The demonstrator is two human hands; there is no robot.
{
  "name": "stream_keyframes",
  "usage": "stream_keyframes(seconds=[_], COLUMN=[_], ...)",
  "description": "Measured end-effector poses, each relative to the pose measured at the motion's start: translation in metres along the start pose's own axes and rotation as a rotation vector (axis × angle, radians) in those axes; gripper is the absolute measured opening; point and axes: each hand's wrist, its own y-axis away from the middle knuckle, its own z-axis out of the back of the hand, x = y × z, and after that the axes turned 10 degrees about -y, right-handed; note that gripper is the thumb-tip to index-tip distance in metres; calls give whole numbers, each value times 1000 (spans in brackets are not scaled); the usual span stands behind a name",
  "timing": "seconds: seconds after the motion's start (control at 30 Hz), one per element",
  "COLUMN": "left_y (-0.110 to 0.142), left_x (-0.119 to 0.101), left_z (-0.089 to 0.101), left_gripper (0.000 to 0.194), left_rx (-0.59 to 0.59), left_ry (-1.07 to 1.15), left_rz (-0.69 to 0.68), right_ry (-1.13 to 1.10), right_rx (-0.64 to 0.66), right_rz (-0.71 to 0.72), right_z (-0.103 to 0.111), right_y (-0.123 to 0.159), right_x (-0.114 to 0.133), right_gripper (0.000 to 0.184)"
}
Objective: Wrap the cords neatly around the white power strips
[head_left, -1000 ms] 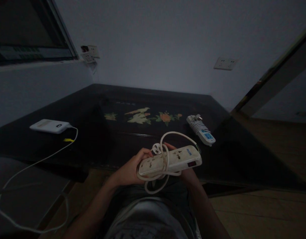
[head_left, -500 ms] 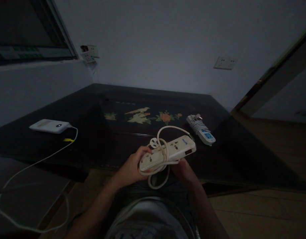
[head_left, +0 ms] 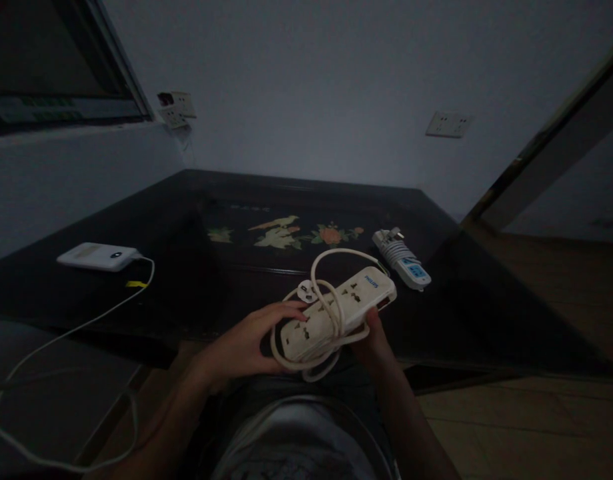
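Left hand (head_left: 241,347) & right hand (head_left: 374,340) clasped round off-white power strip (head_left: 336,313) — cord (head_left: 331,293) looped over it.

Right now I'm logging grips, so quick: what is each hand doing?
Left hand: fingers curled around the near end of the power strip and its cord.
Right hand: closed on the strip's far side, from beneath.

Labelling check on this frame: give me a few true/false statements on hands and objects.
1. Both hands hold the white power strip. True: left hand at its near end, right hand under its far end.
2. The strip's cord is wound around its body. True.
3. The power bank lies on the floor. False: it lies on the dark table, with a white cable plugged in.
4. The small adapter is in the right hand. False: it lies on the table beyond the strip.
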Motion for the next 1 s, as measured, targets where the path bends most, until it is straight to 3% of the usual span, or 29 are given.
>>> stream_keyframes(seconds=[0.1,0.17,0.23,0.33,0.47,0.67,0.77,0.87,1.0], left_y=[0,-2,-6,-12,-15,-17,-21,-25,-25], left_x=[2,-1,-4,-8,-7,-13,-18,-18,-11], left_z=[6,2,-8,-25,-39,-41,-39,-39,-41], left_gripper=[47,48,49,50,54,51,50,39,42], left_rx=[-169,-366,-470,-387,-324,-372,-362,-438,-447], left_ry=[55,224,496,947,1341,1269,1211,1184,1340], left_rz=[19,158,313,457,408,323,392,476,552], right_ry=[-38,-33,-14,0,-32,-90,-75,-1,27], right_rx=[-98,-121,-91,-33,-48,-129,-133,-74,-37], right_rz=[73,126,141,117,112,118,133,168,177], right_z=[-2,-3,-3,-5,-12,-18,-14,-10,-9], right_y=[-4,-6,-8,-9,-11,-16,-14,-12,-12], right_x=[2,4,4,3,2,-2,-7,-9,-9], right_gripper=[57,57,60,65,68,62,59,59,59])
